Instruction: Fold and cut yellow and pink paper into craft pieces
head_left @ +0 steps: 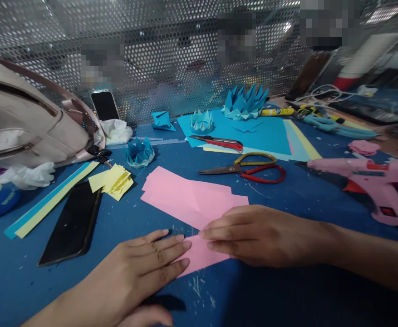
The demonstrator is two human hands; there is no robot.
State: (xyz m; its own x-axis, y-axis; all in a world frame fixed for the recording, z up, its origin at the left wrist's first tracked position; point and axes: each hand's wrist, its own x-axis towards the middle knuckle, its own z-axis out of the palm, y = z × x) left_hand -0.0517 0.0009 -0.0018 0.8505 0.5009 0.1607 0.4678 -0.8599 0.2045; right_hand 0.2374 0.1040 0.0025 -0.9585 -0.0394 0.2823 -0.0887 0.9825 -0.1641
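Note:
A small pink paper piece lies flat on the blue table under both my hands. My left hand rests on its left part with the fingers stretched out. From the right, my right hand presses its fingertips on the paper's upper right part; the fingers lie fairly flat and close together, and the thumb is hidden. Just beyond my hands is a stack of pink paper strips, overlapping unevenly. Scissors with yellow and red handles lie partly spread behind the strips.
At left are a phone, yellow paper pieces, long strips and a bag. Behind stand folded blue paper crowns and a red cutter by blue sheets. A pink glue gun lies right.

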